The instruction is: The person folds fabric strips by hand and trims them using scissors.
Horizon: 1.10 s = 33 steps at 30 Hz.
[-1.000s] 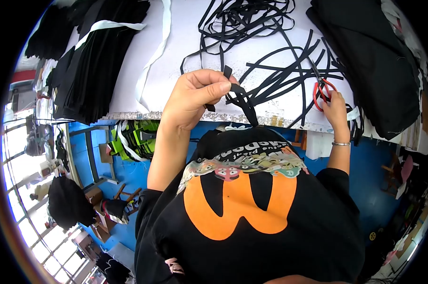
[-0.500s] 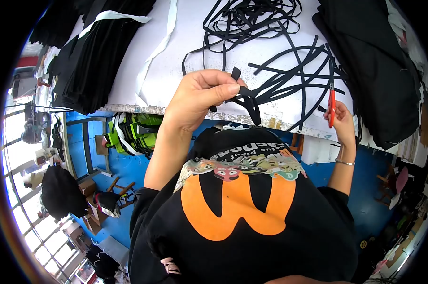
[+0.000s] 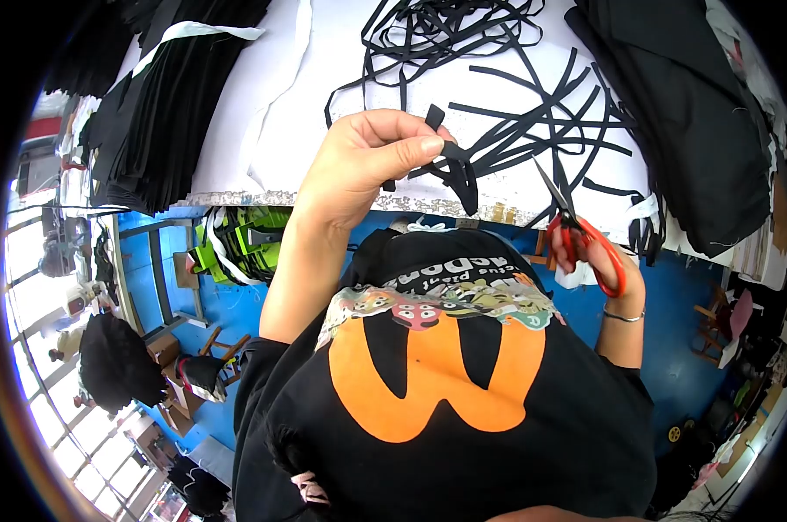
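The left hand is closed in a pinch over the near edge of the white cutting table, thumb pressed against the fingers on a bunch of short black strap pieces; one end pokes up above the thumb, and the rest hang in a folded cluster just past the table's ragged near edge. The right hand sits lower, off the table's near edge and over the blue floor, its fingers curled through the loops of red-handled scissors; the dark blades point up toward the table and stand slightly parted, their tips reaching the table's edge. Between the two hands, on the table top, lies a loose fan of cut black straps, crossing one another and running toward the scissor blades. Farther back on the table a tangled heap of black strap spreads out, touching the fanned pieces. At the table's left side lies a stack of folded black fabric with a white band across it, and at the table's right side a large dark cloth pile drapes over the edge. Below the table's near edge, the person's black shirt with an orange print fills the foreground.
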Motion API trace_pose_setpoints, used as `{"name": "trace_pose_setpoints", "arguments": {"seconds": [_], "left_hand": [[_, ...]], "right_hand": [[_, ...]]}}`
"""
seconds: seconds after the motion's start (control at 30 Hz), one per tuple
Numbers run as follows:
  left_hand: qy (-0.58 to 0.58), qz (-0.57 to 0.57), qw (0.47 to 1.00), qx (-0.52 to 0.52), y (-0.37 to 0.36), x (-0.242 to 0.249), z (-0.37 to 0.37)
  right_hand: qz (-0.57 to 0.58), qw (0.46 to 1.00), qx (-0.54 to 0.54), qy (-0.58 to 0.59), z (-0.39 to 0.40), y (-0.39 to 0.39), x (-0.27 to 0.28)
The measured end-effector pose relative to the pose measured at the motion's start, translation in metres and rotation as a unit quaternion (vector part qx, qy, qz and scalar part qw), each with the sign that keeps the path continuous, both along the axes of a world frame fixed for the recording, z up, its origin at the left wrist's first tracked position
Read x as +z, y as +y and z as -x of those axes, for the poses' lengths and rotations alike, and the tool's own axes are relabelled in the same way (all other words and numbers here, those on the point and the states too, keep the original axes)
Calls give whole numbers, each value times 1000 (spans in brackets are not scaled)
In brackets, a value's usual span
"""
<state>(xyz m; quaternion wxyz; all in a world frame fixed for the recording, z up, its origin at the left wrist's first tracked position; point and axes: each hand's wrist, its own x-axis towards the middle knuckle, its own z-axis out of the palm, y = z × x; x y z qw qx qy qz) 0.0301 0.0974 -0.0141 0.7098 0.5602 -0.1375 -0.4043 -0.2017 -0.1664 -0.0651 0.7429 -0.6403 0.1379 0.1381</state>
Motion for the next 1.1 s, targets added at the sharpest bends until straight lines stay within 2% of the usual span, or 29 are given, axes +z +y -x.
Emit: {"name": "trace_pose_setpoints", "arguments": {"seconds": [0.03, 0.1, 0.27, 0.37, 0.6, 0.67, 0.77, 0.87, 1.1], "left_hand": [[1, 0, 1000, 0, 0, 1, 1], [-7, 2, 1000, -8, -2, 4, 3], [-59, -18, 998, -1, -5, 11, 10], [-71, -26, 997, -8, -5, 17, 14], [-71, -45, 996, -22, 2, 21, 17], [-75, -54, 995, -26, 3, 22, 17], [-82, -56, 995, -33, 2, 21, 17], [-95, -47, 994, -36, 1, 20, 18], [-119, -64, 990, -44, 0, 26, 16]], "right_hand": [[0, 1000, 0, 1, -4, 4, 3], [-197, 973, 57, -107, -14, 16, 16], [-87, 992, 77, -52, -37, 40, 57], [-53, 980, 188, -48, -53, 43, 61], [-59, 978, 189, -59, -58, 44, 53], [3, 989, 144, -28, -61, 49, 58], [-62, 978, 190, -62, -61, 42, 51], [-58, 985, 154, -55, -59, 44, 47], [-75, 980, 176, -58, -59, 41, 46]]}}
